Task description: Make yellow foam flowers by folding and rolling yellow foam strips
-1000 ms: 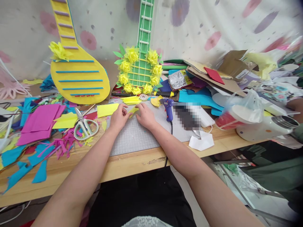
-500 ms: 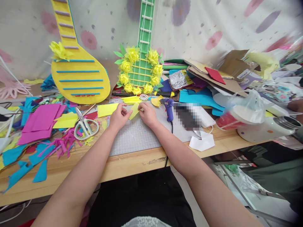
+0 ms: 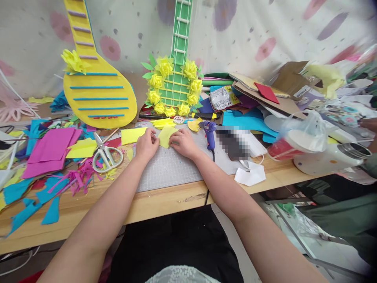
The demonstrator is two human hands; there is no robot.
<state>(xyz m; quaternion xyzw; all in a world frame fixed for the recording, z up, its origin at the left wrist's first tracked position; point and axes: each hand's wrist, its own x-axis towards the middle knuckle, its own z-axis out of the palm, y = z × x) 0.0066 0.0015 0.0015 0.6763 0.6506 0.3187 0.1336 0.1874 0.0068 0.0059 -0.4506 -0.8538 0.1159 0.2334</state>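
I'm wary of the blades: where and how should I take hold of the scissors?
Best grip is probably the handle loops of the scissors, coming from the near side of the table: the loops face the person, while the blades point away toward the yellow guitar shape.

Bare arms (image 3: 108, 208) stretched forward, left hand (image 3: 147, 145) loosely curled — right hand (image 3: 184, 143) near it, fingers (image 3: 174, 138) bent inward

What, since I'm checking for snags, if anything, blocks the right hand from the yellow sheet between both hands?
Nothing visible: the right hand is at the edge of the yellow sheet. The glue gun lies right of that hand.
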